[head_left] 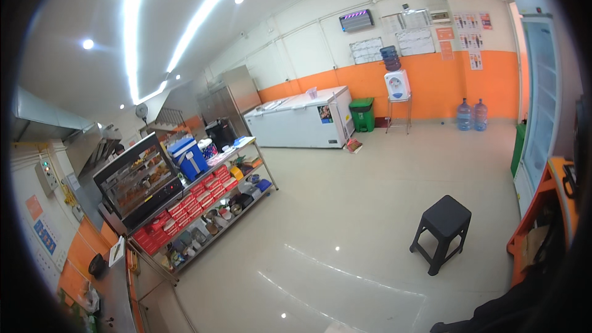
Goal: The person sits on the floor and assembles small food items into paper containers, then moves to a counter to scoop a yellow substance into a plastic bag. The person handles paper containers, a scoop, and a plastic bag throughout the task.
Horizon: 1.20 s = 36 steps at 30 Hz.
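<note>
Neither my left hand nor my right hand shows in the head view. At the lower right lies some dark cloth; whether it is a sleeve or a loose garment I cannot tell. The closest free-standing thing is a black plastic stool on the pale tiled floor. To the left, a steel shelf table carries a glass food warmer with food inside and a blue cooler box. Red and white boxes are stacked on its middle shelf, with pots and containers below.
A white chest freezer stands at the back beside a green bin and a water dispenser. Two large water bottles sit by the orange wall. On the right are a glass-door fridge and an orange counter. A steel counter runs along the left.
</note>
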{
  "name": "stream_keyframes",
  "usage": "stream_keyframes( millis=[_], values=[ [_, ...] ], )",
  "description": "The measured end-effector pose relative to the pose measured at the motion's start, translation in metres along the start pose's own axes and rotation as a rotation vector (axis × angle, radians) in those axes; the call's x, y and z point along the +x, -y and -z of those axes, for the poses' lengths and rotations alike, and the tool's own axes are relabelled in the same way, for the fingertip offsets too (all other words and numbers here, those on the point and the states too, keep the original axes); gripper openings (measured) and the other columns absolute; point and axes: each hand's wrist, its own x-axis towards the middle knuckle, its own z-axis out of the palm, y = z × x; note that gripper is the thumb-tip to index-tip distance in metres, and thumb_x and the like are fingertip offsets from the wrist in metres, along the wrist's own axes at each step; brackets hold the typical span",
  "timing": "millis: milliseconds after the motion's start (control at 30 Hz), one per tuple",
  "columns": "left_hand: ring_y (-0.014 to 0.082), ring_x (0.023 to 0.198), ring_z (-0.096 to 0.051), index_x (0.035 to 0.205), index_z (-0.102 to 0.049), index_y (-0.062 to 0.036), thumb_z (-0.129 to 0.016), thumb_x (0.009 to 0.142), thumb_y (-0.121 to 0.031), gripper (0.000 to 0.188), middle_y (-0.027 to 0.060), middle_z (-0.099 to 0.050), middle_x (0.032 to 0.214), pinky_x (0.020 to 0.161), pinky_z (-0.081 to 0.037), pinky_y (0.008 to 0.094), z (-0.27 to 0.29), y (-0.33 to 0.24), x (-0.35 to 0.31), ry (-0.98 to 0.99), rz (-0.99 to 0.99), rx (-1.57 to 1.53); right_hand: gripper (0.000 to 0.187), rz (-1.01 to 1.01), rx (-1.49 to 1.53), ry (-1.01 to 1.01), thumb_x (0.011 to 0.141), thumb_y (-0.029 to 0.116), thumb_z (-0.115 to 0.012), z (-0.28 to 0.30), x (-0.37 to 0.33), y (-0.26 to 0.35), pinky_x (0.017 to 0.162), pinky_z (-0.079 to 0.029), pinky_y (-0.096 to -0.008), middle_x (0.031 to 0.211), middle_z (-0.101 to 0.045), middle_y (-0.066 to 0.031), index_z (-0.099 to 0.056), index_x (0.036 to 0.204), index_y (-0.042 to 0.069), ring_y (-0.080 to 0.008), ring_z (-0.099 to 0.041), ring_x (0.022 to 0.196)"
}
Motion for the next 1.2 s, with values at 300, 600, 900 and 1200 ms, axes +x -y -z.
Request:
stream_keyframes(
  millis=[300,600,900,1200],
  values=[
    [0.0239,0.088,-0.06,0.098,-0.053,-0.0024,-0.057,0.091,-0.016,0.016,0.0107,-0.06,0.09,0.081,-0.049,0.0353,0.021,-0.122,0.053,0.039,0.141,-0.303,0.015,0.788,-0.568,-0.044,0.08,0.015,-0.061,0.117,0.092,0.276,0.066,-0.054,-0.0384,0.082,-0.068,-0.0185,-0.068,0.082,0.002,-0.0281,-0.068,0.083],
    [0.0189,0.091,-0.061,0.102,-0.055,-0.0041,-0.064,0.089,-0.017,0.02,0.0077,-0.061,0.097,0.086,-0.051,0.0326,-0.059,-0.303,0.215,0.164,0.058,-0.091,0.011,0.687,-0.348,-0.404,0.077,0.016,-0.061,0.241,0.235,0.416,0.067,-0.053,-0.042,0.078,-0.065,-0.0111,-0.067,0.078,0.006,-0.0321,-0.065,0.074],
    [0.015,0.088,-0.063,0.107,-0.056,-0.0014,-0.065,0.088,-0.012,0.024,0.0077,-0.063,0.102,0.08,-0.053,0.0296,-0.205,-0.443,0.407,0.141,-0.097,0.401,0.02,0.419,-0.119,-0.554,0.083,0.025,-0.063,0.391,0.452,0.48,0.067,-0.052,-0.0425,0.082,-0.068,-0.0134,-0.065,0.088,0.006,-0.0322,-0.065,0.076],
    [0.0156,0.089,-0.064,0.102,-0.06,0.0018,-0.066,0.086,-0.005,0.018,0.0078,-0.065,0.097,0.071,-0.055,0.0294,-0.271,-0.695,0.587,-0.182,-0.767,0.449,0.023,0.794,0.04,-0.301,0.084,0.027,-0.066,0.515,0.71,0.69,0.068,-0.053,-0.0353,0.085,-0.068,-0.015,-0.065,0.086,0.004,-0.0288,-0.067,0.077]
  ],
)
